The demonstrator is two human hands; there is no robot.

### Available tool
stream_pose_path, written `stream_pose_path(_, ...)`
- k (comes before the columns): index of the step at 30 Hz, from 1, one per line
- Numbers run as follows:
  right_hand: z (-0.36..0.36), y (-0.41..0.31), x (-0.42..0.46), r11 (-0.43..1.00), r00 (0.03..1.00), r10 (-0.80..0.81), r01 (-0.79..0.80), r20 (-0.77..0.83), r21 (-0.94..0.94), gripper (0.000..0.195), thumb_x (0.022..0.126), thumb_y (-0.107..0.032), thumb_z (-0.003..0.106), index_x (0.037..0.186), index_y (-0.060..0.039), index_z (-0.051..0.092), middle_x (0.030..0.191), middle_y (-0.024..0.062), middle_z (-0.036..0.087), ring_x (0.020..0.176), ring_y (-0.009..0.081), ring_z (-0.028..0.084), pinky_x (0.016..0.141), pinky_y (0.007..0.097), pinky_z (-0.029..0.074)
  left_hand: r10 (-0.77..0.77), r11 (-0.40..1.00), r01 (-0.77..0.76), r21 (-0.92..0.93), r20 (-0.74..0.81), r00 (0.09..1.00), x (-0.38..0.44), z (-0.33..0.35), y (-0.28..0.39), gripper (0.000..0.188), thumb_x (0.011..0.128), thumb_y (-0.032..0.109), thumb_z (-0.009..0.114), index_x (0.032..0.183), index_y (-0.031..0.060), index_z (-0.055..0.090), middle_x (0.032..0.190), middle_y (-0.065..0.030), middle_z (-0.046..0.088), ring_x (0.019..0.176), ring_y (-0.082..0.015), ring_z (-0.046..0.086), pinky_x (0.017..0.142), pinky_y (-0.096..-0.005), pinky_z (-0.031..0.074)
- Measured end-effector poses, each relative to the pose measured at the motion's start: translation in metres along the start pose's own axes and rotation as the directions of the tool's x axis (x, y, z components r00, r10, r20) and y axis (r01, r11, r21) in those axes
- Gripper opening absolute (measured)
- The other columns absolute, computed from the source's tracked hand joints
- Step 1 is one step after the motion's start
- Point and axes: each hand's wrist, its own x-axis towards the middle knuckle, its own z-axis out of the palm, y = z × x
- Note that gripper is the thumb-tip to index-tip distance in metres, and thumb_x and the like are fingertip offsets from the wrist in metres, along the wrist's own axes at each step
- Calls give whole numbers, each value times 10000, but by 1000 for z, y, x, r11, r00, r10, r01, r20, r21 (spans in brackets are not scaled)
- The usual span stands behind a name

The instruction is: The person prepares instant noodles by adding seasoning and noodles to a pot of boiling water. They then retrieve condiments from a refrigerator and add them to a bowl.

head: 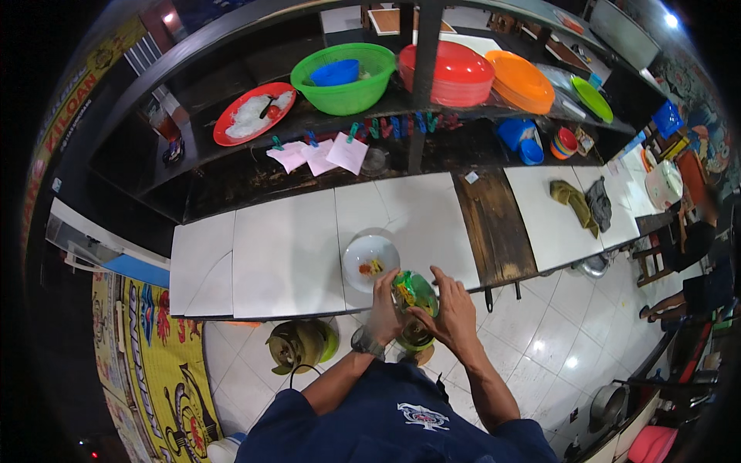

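Between my two hands, just beyond the counter's front edge, is a glossy green and yellow packet. My left hand, with a dark wristwatch at the wrist, grips its left side. My right hand holds the other side, thumb along the lower edge and fingers raised around it. The packet's opening and contents cannot be made out. Left of it on the white-tiled counter sits a round white bowl, with small heaps of orange-red powder and yellowish bits at its bottom.
The shelf above the counter holds a red plate of white noodles, a green basket, red plates and orange plates. Pink paper slips hang from clips. Cloths lie rightward; a gas cylinder stands below. A person is far right.
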Motion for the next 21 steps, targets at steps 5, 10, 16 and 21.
stream_pose_path(5, 40, -11, 35, 993, 993, 92, -86, -77, 77, 289, 807, -63, 681, 1090, -52, 625, 868, 122, 654, 758, 274, 637, 668, 360, 507, 12, 999, -12, 45, 13, 1000, 22, -40, -29, 974, 621, 307, 876, 1393, 41, 346, 1349, -200, 397, 1309, -383, 348, 1094, -459, 315)
stream_pose_path(10, 55, -13, 90, 931, 905, 346, -298, -248, 212, 204, 855, -42, 627, 1056, -2, 629, 890, 159, 665, 733, 249, 659, 636, 346, 518, -14, 1000, 15, -22, 54, 998, 33, -92, -72, 889, 668, 316, 838, 1370, 19, 379, 1358, -231, 398, 1292, -415, 354, 1079, -487, 314)
stream_pose_path(16, 154, 137, 107, 498, 598, 782, -430, -176, 753, 268, 911, -129, 614, 1103, 57, 593, 879, 126, 664, 776, 185, 658, 640, 308, 527, -52, 998, 58, -28, 174, 983, 36, -130, -91, 636, 730, 139, 778, 1287, 67, 480, 1302, -185, 457, 1236, -365, 439, 1035, -439, 384)
stream_pose_path(21, 204, 171, 60, 103, 396, 904, -572, 164, 813, 483, 926, -190, 616, 1312, 55, 462, 992, 150, 660, 824, 217, 661, 690, 361, 566, 36, 988, 17, -155, 337, 941, 41, -122, -87, 430, 770, 114, 720, 1166, 38, 570, 1166, -161, 574, 1117, -353, 532, 965, -423, 422)
